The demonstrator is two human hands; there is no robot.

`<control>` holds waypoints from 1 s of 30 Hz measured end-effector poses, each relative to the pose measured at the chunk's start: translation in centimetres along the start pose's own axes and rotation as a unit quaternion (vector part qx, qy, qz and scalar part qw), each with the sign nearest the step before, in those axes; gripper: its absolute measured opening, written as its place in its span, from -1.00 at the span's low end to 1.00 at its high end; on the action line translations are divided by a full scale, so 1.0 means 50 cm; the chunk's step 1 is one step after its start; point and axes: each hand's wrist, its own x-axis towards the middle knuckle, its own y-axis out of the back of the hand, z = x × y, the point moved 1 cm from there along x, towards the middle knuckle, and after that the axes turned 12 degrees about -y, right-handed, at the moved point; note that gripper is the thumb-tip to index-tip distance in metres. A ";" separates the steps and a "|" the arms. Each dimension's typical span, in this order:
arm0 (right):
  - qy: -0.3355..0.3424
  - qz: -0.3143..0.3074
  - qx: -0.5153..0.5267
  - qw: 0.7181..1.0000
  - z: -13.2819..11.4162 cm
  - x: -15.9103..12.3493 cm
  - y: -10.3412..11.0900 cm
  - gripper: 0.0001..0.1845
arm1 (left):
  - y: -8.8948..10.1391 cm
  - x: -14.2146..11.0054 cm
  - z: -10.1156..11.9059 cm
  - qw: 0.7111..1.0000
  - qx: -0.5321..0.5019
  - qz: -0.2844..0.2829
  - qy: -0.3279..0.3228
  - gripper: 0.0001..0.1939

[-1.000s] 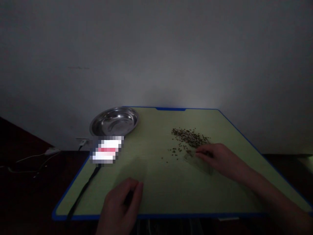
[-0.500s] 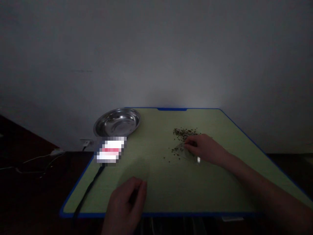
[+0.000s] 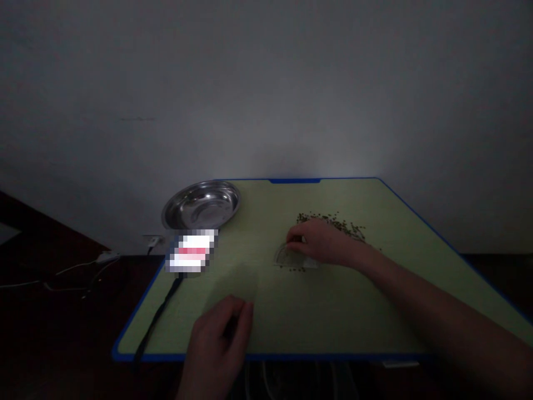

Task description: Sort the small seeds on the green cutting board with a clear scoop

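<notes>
On the far left, white cables (image 3: 77,266) are trailing across the dark floor, and a plug (image 3: 153,242) is sitting low by the grey wall (image 3: 266,89). Right of these, the round stainless steel basin (image 3: 202,206) is standing at the far left corner of the pale green table (image 3: 266,328), which is showing a blue rim. Just in front of the basin, a bright, pixelated panel with a red band (image 3: 192,251) is glowing—its details are hidden—and a dark strap (image 3: 159,314) is running from it to the near edge. The left hand (image 3: 220,339) is curling closed near that edge, its thumb and forefinger meeting; whether anything is inside, I cannot tell. Further right, the right hand (image 3: 314,240) is pinching a clear half-round piece (image 3: 283,256) between thumb and fingers, low over the middle of the table, its palm partly covering the piece. Small dark grains (image 3: 342,225) are lying scattered behind and beside this hand, with a few more showing along the near side of the clear piece. The right forearm (image 3: 420,294) is reaching in from the lower right—across the table.
</notes>
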 end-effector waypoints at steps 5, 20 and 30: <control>0.028 -0.037 0.020 0.999 -0.005 -0.022 -0.014 -0.84 | -0.003 0.000 -0.001 1.000 0.002 -0.006 0.001 -0.68; 0.067 -0.135 0.078 0.985 -0.054 -0.144 -0.065 -0.84 | -0.006 0.001 0.003 1.000 0.011 -0.004 0.009 -0.65; 0.045 -0.145 0.134 0.979 -0.067 -0.159 -0.054 -0.84 | -0.004 0.000 0.005 1.000 -0.004 -0.007 0.017 -0.67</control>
